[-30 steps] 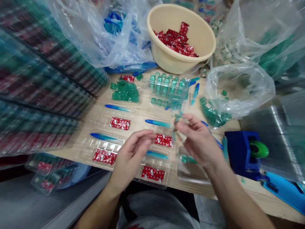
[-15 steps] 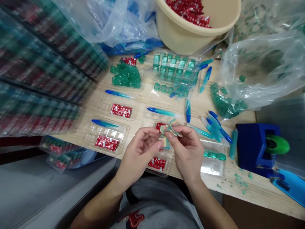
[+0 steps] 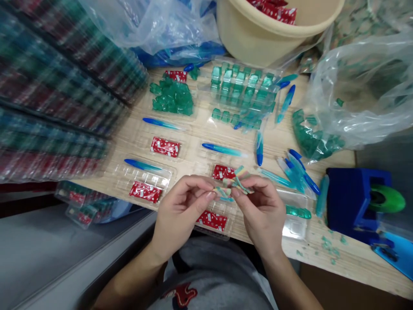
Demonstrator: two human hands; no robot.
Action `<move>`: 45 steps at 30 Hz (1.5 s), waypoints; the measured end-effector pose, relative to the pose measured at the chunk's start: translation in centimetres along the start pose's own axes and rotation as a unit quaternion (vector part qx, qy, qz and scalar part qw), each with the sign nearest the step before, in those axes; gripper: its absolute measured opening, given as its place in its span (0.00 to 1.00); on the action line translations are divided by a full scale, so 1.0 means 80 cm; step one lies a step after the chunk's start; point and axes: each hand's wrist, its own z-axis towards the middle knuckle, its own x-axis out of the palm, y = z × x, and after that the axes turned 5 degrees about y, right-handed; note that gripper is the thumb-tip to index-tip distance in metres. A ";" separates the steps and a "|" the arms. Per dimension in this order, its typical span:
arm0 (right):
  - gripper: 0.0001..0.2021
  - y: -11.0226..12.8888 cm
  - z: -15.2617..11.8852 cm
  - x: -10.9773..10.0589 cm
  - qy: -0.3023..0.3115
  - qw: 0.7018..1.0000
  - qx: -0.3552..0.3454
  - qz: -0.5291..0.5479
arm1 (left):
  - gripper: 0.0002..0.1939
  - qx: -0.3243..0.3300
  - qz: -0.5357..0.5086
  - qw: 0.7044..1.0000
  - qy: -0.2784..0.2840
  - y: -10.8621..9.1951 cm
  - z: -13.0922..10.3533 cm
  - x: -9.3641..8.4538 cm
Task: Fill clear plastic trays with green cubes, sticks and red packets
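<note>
Left hand [image 3: 183, 211] now has its fingertips closer together, pinching striped strips [image 3: 241, 173] with the right hand [image 3: 263, 209] above the worktop's [image 3: 364, 265] near edge; likely light, floppy, best held by the ends.

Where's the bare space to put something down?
Bare wood shows between the loose pens and the bag of green pieces, and along the front edge below the tape dispenser, beside crumbs. Trays and red packets crowd the left hand and right hand.
</note>
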 end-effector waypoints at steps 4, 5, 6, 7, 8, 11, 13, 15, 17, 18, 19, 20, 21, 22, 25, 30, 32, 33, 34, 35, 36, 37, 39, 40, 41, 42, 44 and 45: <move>0.11 0.002 -0.005 -0.001 0.014 1.000 -0.013 -0.010 | 0.04 0.011 -0.011 1.000 0.006 0.001 0.003 0.004; 0.12 0.003 -0.006 -0.001 0.018 1.000 -0.014 -0.008 | 0.05 0.012 -0.012 1.000 0.011 0.001 0.003 0.005; 0.13 0.003 -0.007 -0.001 0.025 1.000 -0.014 -0.005 | 0.06 0.012 -0.015 1.000 0.017 0.000 0.003 0.005; 0.13 0.004 -0.008 -0.002 0.035 0.999 -0.015 -0.002 | 0.06 0.012 -0.020 0.999 0.024 0.000 0.002 0.005; 0.13 0.004 -0.009 -0.002 0.045 0.999 -0.016 0.000 | 0.06 0.012 -0.025 0.999 0.031 -0.001 0.002 0.005; 0.13 0.004 -0.011 -0.004 0.070 0.997 -0.026 -0.004 | 0.07 0.019 -0.031 0.998 0.043 0.000 0.000 0.002; 0.12 0.003 -0.012 -0.005 0.059 0.998 -0.031 -0.014 | 0.06 0.025 -0.030 0.999 0.037 0.002 -0.001 -0.001; 0.12 0.004 -0.013 -0.007 0.037 0.998 -0.038 -0.022 | 0.05 0.015 -0.034 0.999 0.019 0.006 -0.001 -0.003; 0.12 0.005 -0.017 -0.011 0.040 0.998 -0.045 -0.029 | 0.07 0.008 -0.037 0.999 -0.008 0.009 -0.001 -0.004; 0.13 0.007 -0.019 -0.013 0.058 0.996 -0.050 -0.035 | 0.08 0.012 -0.034 0.999 -0.022 0.009 0.000 -0.003; 0.14 0.009 -0.021 -0.015 0.088 0.993 -0.057 -0.048 | 0.09 0.022 -0.027 0.999 -0.035 0.009 0.000 -0.003; 0.15 0.011 -0.022 -0.018 0.123 0.988 -0.066 -0.064 | 0.10 0.033 -0.016 0.998 -0.044 0.007 0.000 -0.002; 0.16 0.013 -0.024 -0.021 0.161 0.980 -0.077 -0.085 | 0.11 0.042 -0.003 0.998 -0.047 0.005 0.001 -0.001; 0.17 0.015 -0.025 -0.023 0.198 0.970 -0.089 -0.110 | 0.11 0.046 0.012 0.998 -0.043 0.002 0.001 -0.001; 0.15 0.022 -0.024 -0.029 0.276 0.933 -0.118 -0.197 | 0.10 0.041 0.046 0.998 -0.002 -0.008 0.002 -0.003; 0.11 0.034 -0.018 -0.034 0.339 0.876 -0.148 -0.309 | 0.10 0.000 0.054 0.993 0.109 -0.016 0.008 -0.018; 0.11 0.038 -0.015 -0.036 0.370 0.855 -0.145 -0.333 | 0.11 -0.014 0.066 0.988 0.138 -0.017 0.012 -0.025; 0.10 0.040 -0.013 -0.037 0.385 0.845 -0.140 -0.344 | 0.11 -0.016 0.081 0.984 0.159 -0.017 0.014 -0.029; 0.09 0.041 -0.012 -0.038 0.397 0.836 -0.130 -0.355 | 0.10 -0.015 0.096 0.978 0.184 -0.018 0.016 -0.032; 0.09 0.043 -0.010 -0.039 0.408 0.827 -0.120 -0.367 | 0.10 -0.011 0.111 0.971 0.210 -0.019 0.018 -0.035; 0.08 0.045 -0.008 -0.039 0.416 0.819 -0.110 -0.380 | 0.10 -0.009 0.123 0.964 0.234 -0.020 0.020 -0.037; 0.08 0.046 -0.007 -0.039 0.424 0.809 -0.099 -0.395 | 0.11 -0.007 0.132 0.959 0.253 -0.020 0.021 -0.039; 0.07 0.049 -0.004 -0.039 0.435 0.792 -0.083 -0.421 | 0.11 -0.008 0.140 0.951 0.276 -0.021 0.023 -0.042; 0.07 0.051 -0.003 -0.039 0.437 0.786 -0.078 -0.430 | 0.10 -0.007 0.143 0.948 0.284 -0.021 0.024 -0.042; 0.07 0.052 -0.002 -0.039 0.437 0.784 -0.075 -0.434 | 0.10 -0.003 0.144 0.947 0.287 -0.021 0.023 -0.042; 0.07 0.053 -0.002 -0.039 0.435 0.786 -0.073 -0.434 | 0.10 0.003 0.145 0.947 0.286 -0.020 0.023 -0.041; 0.08 0.053 -0.003 -0.039 0.422 0.804 -0.068 -0.413 | 0.10 0.013 0.141 0.954 0.264 -0.018 0.020 -0.039; 0.08 0.051 -0.005 -0.040 0.407 0.822 -0.064 -0.393 | 0.10 0.016 0.132 0.961 0.241 -0.016 0.019 -0.037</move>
